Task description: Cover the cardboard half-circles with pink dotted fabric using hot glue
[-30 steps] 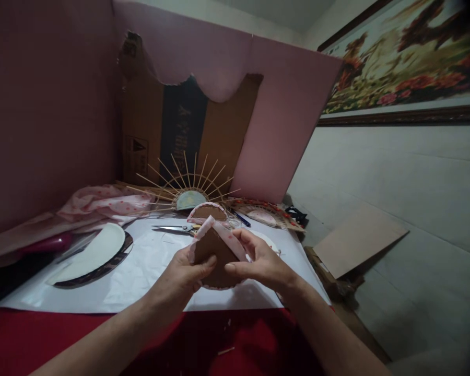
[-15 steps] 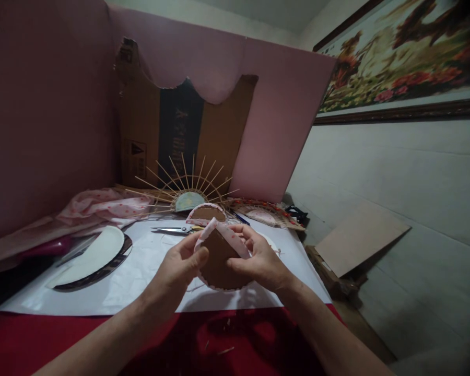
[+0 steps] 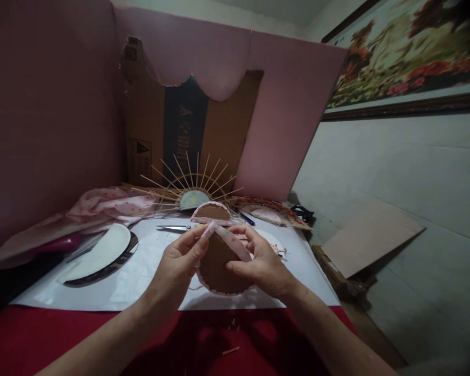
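Note:
Between my hands is a brown cardboard piece (image 3: 221, 269), rounded at the bottom, with pink-dotted white fabric (image 3: 231, 241) folded over its edge. My left hand (image 3: 186, 256) pinches the fabric near the top corner, thumb in front. At the right side, my right hand (image 3: 258, 261) grips the cardboard and fabric edge, its thumb on the brown face. Just behind lies a smaller half-round cardboard piece (image 3: 211, 211) with a fabric-wrapped rim. Scissors (image 3: 176, 228) lie to the left of it, their handles partly hidden.
Behind stands a half-round frame of thin sticks (image 3: 196, 190); right of it lies a red-trimmed woven fan (image 3: 274, 211). Crumpled dotted fabric (image 3: 105, 203) and a white half-round piece (image 3: 97, 253) are on the left. Pink panels (image 3: 282, 115) enclose the back.
My left thumb and fingers have moved up along the edge to the top corner, pressing the fabric there. My right hand keeps its hold. The view has shifted slightly.

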`<state>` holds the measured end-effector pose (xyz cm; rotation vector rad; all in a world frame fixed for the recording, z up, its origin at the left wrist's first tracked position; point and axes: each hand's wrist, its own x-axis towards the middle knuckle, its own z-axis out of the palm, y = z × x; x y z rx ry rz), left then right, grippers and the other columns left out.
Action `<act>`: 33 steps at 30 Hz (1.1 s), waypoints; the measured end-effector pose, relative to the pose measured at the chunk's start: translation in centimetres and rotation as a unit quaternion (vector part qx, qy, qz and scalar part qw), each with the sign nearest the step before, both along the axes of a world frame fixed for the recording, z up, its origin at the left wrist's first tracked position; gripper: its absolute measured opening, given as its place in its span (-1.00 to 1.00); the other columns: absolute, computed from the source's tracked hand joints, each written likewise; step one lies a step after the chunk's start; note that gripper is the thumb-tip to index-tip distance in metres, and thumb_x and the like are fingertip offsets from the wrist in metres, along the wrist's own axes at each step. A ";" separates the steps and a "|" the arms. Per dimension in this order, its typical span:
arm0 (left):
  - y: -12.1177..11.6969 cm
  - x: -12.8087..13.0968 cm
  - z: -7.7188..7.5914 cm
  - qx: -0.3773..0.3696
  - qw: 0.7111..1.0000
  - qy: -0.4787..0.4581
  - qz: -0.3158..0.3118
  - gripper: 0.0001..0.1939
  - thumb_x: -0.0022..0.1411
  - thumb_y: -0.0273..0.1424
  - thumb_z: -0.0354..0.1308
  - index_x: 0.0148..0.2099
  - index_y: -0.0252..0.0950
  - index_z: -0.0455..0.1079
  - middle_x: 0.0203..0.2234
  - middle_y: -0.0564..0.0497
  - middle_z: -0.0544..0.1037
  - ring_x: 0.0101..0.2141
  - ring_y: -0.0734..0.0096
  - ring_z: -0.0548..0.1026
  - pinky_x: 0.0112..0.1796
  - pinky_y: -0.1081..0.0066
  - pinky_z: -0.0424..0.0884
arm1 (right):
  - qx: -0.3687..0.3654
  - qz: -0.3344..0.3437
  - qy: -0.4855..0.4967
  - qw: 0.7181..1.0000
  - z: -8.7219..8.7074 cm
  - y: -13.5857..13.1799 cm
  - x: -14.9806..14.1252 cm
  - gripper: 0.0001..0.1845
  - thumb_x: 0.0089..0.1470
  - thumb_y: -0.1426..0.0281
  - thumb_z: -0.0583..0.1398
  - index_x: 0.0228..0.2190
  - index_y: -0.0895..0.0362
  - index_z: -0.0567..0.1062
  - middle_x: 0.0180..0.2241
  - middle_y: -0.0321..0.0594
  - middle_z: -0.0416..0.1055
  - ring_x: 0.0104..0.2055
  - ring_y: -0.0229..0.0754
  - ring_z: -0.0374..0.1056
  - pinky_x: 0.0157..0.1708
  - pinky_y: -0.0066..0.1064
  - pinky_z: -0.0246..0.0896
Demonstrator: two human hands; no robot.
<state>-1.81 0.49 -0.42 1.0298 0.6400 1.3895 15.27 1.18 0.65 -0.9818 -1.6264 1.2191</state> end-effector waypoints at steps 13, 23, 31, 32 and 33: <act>0.0 -0.3 -0.2 0.017 0.999 0.029 0.012 -0.81 0.14 -0.32 0.27 -0.18 -0.21 0.57 -0.29 0.02 0.63 -0.25 0.45 0.48 -0.26 0.55 0.34 | 0.011 -0.020 0.029 0.999 -0.6 -0.2 -0.9 -0.42 -0.25 0.55 0.23 -0.11 0.07 0.26 -0.32 -0.27 0.42 -0.24 -0.14 0.36 -0.30 -0.32 0.28; -0.2 -0.2 0.3 -0.006 1.000 0.023 0.004 -0.79 0.15 -0.31 0.25 -0.15 -0.22 0.57 -0.24 -0.01 0.63 -0.24 0.43 0.49 -0.24 0.55 0.35 | 0.019 -0.043 0.018 0.999 -0.4 -0.3 -0.8 -0.43 -0.25 0.55 0.21 -0.11 0.08 0.26 -0.29 -0.26 0.42 -0.25 -0.16 0.35 -0.35 -0.36 0.28; 0.3 -0.5 -0.6 0.029 0.998 0.056 -0.002 -0.80 0.19 -0.32 0.22 -0.13 -0.15 0.57 -0.23 0.04 0.64 -0.18 0.41 0.50 -0.19 0.55 0.36 | 0.007 -0.028 0.039 0.999 -0.7 -0.3 -1.0 -0.40 -0.24 0.59 0.23 -0.10 0.06 0.25 -0.33 -0.30 0.44 -0.27 -0.17 0.38 -0.37 -0.39 0.30; 0.3 -0.6 -0.6 0.035 0.997 0.065 0.002 -0.80 0.18 -0.32 0.22 -0.13 -0.14 0.57 -0.23 0.04 0.64 -0.18 0.40 0.51 -0.19 0.55 0.36 | 0.004 -0.025 0.043 0.999 -0.8 -0.3 -1.0 -0.39 -0.24 0.58 0.23 -0.09 0.06 0.25 -0.33 -0.30 0.44 -0.27 -0.17 0.38 -0.37 -0.37 0.30; 0.3 -0.6 -0.6 0.040 0.996 0.076 0.008 -0.80 0.17 -0.32 0.23 -0.14 -0.14 0.57 -0.23 0.04 0.65 -0.18 0.39 0.51 -0.19 0.54 0.37 | 0.003 -0.021 0.045 0.999 -0.9 -0.3 -1.0 -0.39 -0.23 0.58 0.24 -0.09 0.06 0.25 -0.32 -0.29 0.44 -0.27 -0.16 0.38 -0.36 -0.36 0.31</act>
